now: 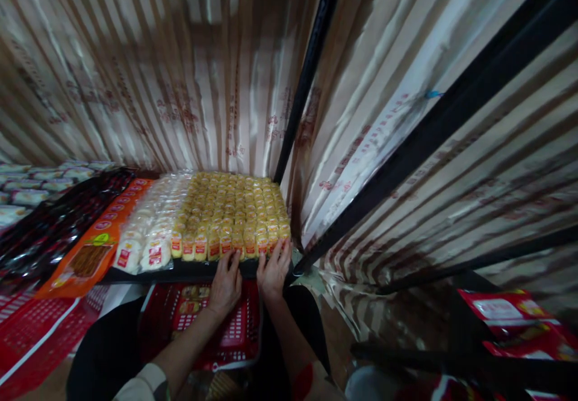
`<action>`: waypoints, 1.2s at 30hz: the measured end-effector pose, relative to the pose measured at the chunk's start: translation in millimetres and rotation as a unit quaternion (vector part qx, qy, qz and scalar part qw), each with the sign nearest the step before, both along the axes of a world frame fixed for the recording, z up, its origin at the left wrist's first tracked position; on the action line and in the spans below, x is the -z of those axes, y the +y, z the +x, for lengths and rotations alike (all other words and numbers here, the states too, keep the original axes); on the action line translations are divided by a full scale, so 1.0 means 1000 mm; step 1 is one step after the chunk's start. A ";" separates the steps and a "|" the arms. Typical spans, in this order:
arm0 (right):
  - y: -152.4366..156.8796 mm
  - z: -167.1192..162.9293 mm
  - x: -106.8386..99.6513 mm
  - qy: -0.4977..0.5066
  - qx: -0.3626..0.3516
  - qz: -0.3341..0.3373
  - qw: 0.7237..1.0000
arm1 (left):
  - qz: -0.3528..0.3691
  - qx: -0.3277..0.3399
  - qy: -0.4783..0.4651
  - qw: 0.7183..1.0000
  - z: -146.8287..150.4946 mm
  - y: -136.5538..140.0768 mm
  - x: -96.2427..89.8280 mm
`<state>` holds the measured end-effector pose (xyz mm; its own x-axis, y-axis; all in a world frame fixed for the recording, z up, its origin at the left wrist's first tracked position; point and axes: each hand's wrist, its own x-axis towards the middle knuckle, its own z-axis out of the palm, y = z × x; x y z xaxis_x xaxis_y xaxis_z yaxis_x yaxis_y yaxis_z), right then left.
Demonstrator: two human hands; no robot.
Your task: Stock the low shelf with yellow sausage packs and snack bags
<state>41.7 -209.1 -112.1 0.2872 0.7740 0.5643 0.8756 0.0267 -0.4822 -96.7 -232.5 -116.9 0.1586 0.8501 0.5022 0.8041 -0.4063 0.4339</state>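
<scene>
Pleated, brown-and-pale striped sheeting (180, 76) with reddish print walls the upper frame and the right side, its folds catching a dim, uneven light. A slim black post (311, 76) rises at upper centre; a thicker dark beam (428, 136) slants to the upper right corner; brownish floor (338, 323) shows at lower centre-right

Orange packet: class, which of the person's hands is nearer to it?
Left. The left hand is to the right of the orange packet, by the yellow packs; the right hand is farther right.
</scene>
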 end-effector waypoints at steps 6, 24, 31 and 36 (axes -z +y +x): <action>0.002 0.000 0.002 -0.023 0.002 0.009 1.000 | -0.042 -0.013 -0.004 0.999 0.002 0.003 -0.006; 0.001 0.007 -0.004 0.037 -0.033 0.011 0.999 | -0.054 -0.019 0.024 0.998 0.001 -0.009 -0.023; -0.002 0.010 0.004 0.026 -0.048 0.021 0.998 | -0.008 -0.177 0.038 0.983 -0.007 -0.019 -0.021; 0.000 0.006 0.003 -0.010 -0.037 0.026 0.999 | -0.008 -0.209 0.056 0.976 -0.010 -0.006 -0.018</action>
<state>47.6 -209.1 -114.6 0.2192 0.7622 0.6091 0.8794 0.1160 -0.4617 -107.2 -238.9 -98.9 -0.1502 0.8599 0.4879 0.9413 -0.0265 0.3364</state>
